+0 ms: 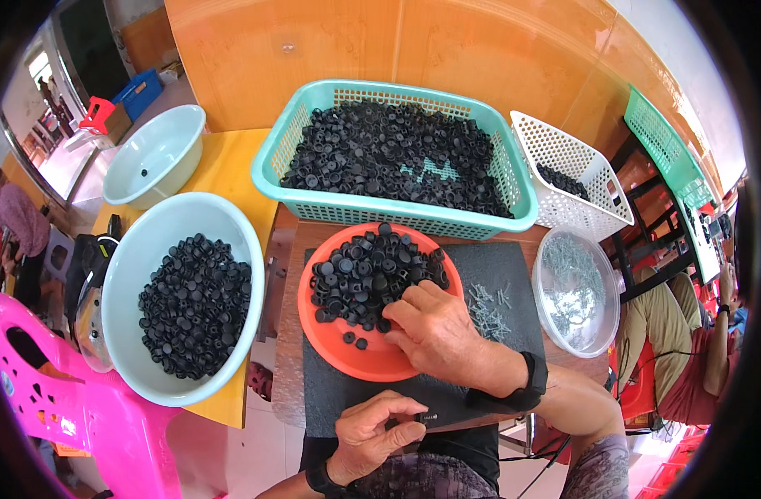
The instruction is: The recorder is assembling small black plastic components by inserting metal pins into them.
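Head view: nearest, the left hand [372, 432] pinches a small dark tool [430, 416] at the mat's [330, 399] edge. Beyond it, the right hand [434, 333] rests loosely curled in the orange dish [347, 353], fingertips on black caps [368, 279]. Farther back stands a teal basket [314, 200] of caps.

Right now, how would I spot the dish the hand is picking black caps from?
Find the big teal plastic basket heaped with black caps. Just in front of it, on a dark mat, sits a round orange plastic dish, with the right hand resting in it. It is the only orange container; the neighbouring bowls are pale.
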`<action>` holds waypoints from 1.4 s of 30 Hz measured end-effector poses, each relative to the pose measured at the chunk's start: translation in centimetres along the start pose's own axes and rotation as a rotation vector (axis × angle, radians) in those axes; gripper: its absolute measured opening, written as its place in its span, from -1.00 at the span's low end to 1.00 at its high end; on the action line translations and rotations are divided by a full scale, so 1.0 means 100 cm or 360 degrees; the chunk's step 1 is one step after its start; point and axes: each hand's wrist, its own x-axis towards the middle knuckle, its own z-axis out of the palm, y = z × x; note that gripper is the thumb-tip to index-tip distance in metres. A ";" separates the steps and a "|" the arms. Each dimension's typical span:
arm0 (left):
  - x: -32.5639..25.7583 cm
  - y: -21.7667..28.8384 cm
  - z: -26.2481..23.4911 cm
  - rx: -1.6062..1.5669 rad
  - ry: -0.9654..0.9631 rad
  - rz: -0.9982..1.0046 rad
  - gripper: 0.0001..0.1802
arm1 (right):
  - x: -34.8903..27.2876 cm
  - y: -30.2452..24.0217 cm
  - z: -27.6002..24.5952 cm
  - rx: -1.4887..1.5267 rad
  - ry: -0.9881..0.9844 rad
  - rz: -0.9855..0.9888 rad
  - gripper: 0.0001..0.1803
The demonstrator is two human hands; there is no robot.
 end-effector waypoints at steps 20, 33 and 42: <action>0.000 -0.002 0.002 0.0087 0.0013 0.0062 -0.77 | 0.027 -0.006 0.017 -0.0102 0.0042 -0.0342 -0.83; -0.004 -0.004 0.003 0.0064 0.0077 0.0001 -0.76 | -0.038 -0.009 -0.033 0.0515 0.0207 0.0168 -0.70; 0.015 0.010 0.038 -0.0279 0.0463 -0.0080 -0.66 | -0.086 -0.025 -0.048 0.0783 0.0276 0.0329 -0.67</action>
